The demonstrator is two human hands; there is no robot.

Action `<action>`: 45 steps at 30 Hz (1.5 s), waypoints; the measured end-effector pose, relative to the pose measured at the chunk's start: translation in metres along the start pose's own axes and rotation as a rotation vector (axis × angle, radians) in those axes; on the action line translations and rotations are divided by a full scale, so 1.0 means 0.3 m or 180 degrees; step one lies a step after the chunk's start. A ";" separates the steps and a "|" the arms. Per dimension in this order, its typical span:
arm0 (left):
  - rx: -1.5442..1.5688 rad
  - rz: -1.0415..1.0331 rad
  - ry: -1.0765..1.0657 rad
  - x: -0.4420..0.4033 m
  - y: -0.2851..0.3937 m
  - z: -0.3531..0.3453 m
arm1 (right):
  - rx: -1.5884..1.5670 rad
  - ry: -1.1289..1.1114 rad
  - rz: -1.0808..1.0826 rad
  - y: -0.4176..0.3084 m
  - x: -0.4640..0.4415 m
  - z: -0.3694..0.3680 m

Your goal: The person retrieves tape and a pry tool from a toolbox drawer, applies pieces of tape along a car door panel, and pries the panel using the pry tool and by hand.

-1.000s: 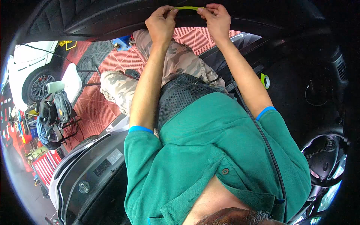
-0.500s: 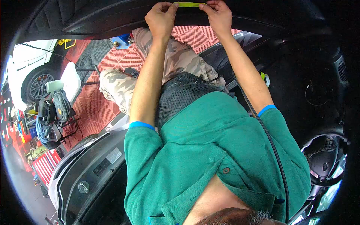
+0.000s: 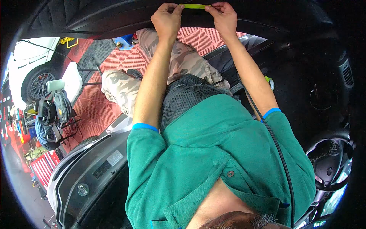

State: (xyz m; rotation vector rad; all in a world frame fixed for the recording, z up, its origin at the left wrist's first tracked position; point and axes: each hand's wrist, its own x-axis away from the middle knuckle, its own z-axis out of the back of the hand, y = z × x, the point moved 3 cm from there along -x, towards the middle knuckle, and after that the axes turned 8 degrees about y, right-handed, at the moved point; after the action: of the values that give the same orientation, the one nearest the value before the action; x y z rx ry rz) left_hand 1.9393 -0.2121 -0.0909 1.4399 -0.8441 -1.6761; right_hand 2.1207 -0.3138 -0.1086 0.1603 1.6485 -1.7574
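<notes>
Near the dark panel, left hand and right hand pinch a lime strip, white label illegible.

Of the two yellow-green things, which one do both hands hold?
The strip, its ends pinched by left hand and right hand; the round roll shows beside the right forearm.

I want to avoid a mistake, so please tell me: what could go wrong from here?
The strip, held near its ends by the left hand and right hand, could slip or twist. The cable, lying across the right sleeve, might snag during a reach. The roll, seen beside the right forearm, may get knocked if it is really that close.
</notes>
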 end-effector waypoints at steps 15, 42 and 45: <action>0.0141 0.0151 0.0050 0.017 0.033 0.009 | -0.0076 -0.0021 -0.0252 0.012 -0.003 -0.001; -0.0929 -0.0478 0.0508 -0.003 0.015 0.046 | 0.1825 -0.0681 0.1452 0.084 -0.111 0.069; -0.1017 -0.0587 0.0657 -0.005 0.022 0.041 | 0.1087 -0.0423 0.1194 0.069 -0.080 0.075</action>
State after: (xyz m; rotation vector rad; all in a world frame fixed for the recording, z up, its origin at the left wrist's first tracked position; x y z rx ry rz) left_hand 1.9282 -0.2141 -0.0828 1.4659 -0.3202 -1.6708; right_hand 2.1585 -0.3233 -0.1087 0.4679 1.1279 -1.6993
